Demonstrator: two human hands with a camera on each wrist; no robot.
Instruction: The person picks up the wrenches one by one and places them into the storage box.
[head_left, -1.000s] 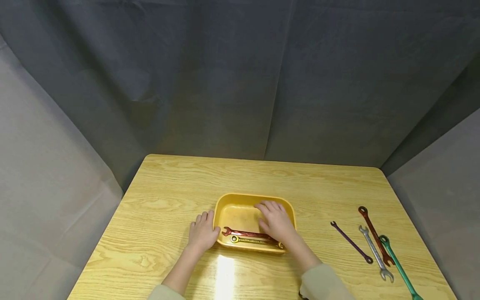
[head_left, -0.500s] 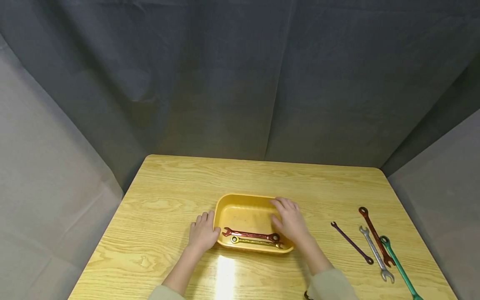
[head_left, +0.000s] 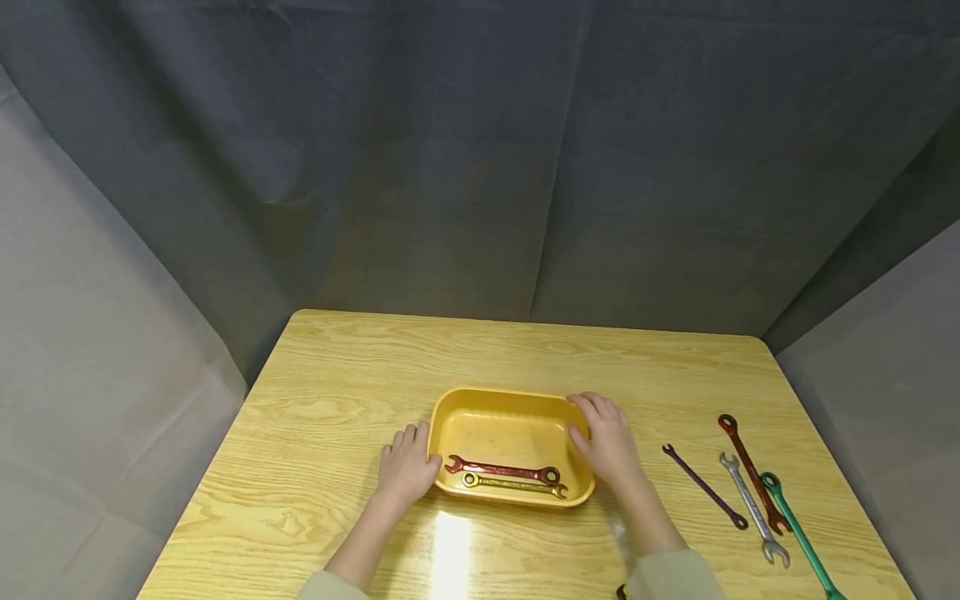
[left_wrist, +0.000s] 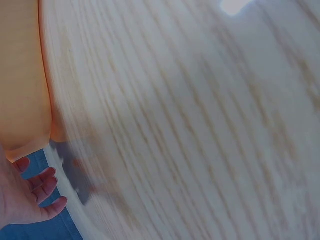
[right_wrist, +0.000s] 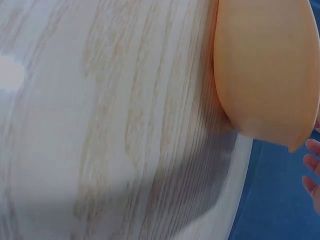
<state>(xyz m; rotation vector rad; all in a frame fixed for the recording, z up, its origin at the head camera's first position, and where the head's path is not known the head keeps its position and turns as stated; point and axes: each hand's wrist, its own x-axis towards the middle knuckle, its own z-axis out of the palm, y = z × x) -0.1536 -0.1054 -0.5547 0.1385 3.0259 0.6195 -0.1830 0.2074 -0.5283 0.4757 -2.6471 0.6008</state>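
Observation:
A yellow plastic tray (head_left: pixel 495 393) sits mid-table. Inside it, along the near wall, lie a red wrench (head_left: pixel 501 470) and a yellow wrench (head_left: pixel 513 484). My left hand (head_left: pixel 407 467) rests flat on the table against the tray's left side, thumb at the rim. My right hand (head_left: pixel 606 440) lies over the tray's right rim with relaxed fingers and holds nothing. The left wrist view shows the tray's outer wall (left_wrist: pixel 20 75) and my fingertips (left_wrist: pixel 37 192). In the right wrist view I see the tray's wall (right_wrist: pixel 265 65) and fingertips (right_wrist: pixel 312 170).
On the wooden table (head_left: pixel 360 367), to the right, lie a purple wrench (head_left: pixel 703 485), a dark red wrench (head_left: pixel 750 471), a silver wrench (head_left: pixel 752 507) and a long green wrench (head_left: pixel 798 533). Grey cloth hangs behind and beside the table.
My right hand has moved from inside the tray, over the wrenches, rightward to the tray's right rim, uncovering the wrench ends. The left hand and the tray have stayed put.

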